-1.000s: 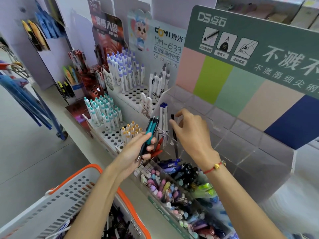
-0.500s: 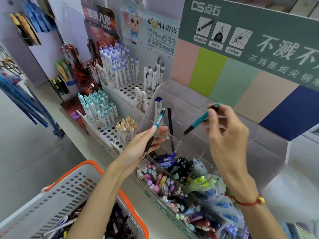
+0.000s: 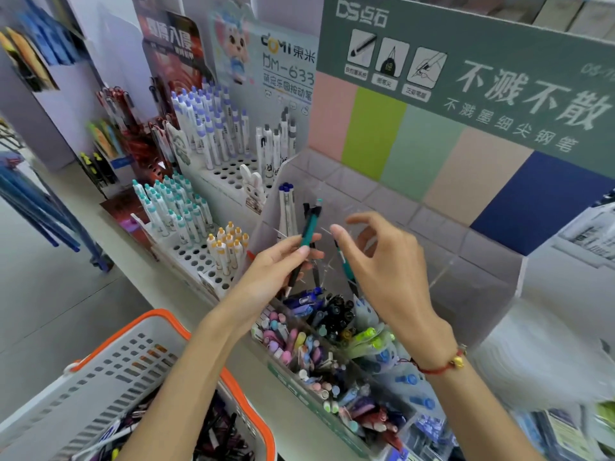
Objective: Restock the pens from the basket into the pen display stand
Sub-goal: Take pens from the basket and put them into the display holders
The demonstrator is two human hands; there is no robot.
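Head view, going left to right: basket [image 3: 100, 354] sitting below the left forearm, loose pens [image 3: 213, 440] piled inside. Left hand [image 3: 266, 271] pinching a teal pen [image 3: 307, 232] at mid-barrel, upright, tip down, just over the clear display stand [image 3: 466, 271]. Right hand [image 3: 382, 261] hovering just beside, fingers loosely spread, gripping nothing; another teal pen [image 3: 344, 267] standing beneath its palm. Likely light, stiff, smooth plastic; best pinching mid-barrel, away from the clip.

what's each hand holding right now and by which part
The left hand pinches a teal pen at mid-barrel, clip end up. The right hand is open and grips nothing; a second teal pen stands in the clear stand beneath its fingers.
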